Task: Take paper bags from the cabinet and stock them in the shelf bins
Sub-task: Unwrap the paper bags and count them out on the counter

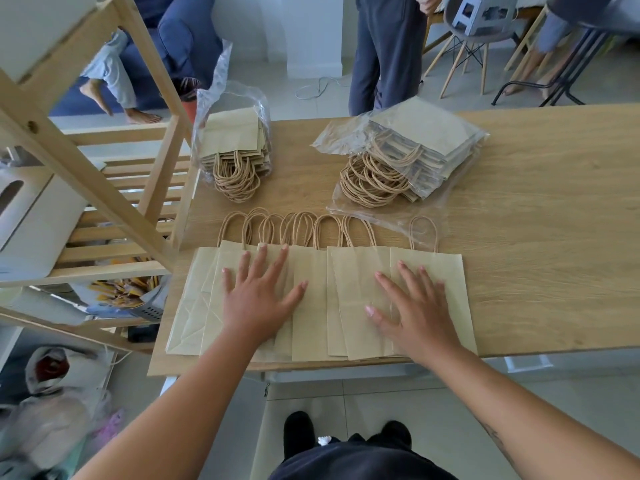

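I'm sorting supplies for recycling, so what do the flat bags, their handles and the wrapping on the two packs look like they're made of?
Flat bags: matte tan paper, probably kraft, with sharp fold creases.
Handles: darker brown cord with a visible twist, likely twisted paper.
Wrapping on the left pack and the right pack: thin clear plastic film, glossy and wrinkled, with the bags showing through.

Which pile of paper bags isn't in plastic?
The spread-out row nearest the person, under both hands. The two piles behind it sit in clear plastic.
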The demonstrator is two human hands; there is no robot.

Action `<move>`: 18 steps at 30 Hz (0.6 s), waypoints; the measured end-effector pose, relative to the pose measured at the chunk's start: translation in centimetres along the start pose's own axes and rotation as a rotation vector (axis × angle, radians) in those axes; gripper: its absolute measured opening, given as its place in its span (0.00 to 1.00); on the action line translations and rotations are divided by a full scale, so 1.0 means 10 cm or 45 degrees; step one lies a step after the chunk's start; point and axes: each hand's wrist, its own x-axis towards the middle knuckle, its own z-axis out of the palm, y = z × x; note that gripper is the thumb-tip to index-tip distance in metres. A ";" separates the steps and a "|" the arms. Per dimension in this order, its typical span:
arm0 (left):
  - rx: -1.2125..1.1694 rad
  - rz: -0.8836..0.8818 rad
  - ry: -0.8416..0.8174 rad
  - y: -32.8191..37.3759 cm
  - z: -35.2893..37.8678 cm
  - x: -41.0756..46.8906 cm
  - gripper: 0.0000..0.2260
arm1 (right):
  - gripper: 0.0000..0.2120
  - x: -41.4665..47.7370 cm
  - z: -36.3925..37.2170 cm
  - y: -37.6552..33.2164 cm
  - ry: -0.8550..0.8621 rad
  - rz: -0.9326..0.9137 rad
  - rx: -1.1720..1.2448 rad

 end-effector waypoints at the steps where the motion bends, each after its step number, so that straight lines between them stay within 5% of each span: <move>1: -0.056 -0.019 0.058 -0.05 -0.06 -0.02 0.33 | 0.38 0.00 -0.05 0.02 0.051 0.004 0.109; 6: -0.198 -0.252 0.189 -0.50 -0.20 -0.12 0.31 | 0.34 -0.03 -0.15 0.40 0.293 0.105 0.168; 18: -0.541 -0.486 0.126 -0.50 -0.18 -0.24 0.34 | 0.34 -0.01 0.13 0.09 0.173 0.051 0.157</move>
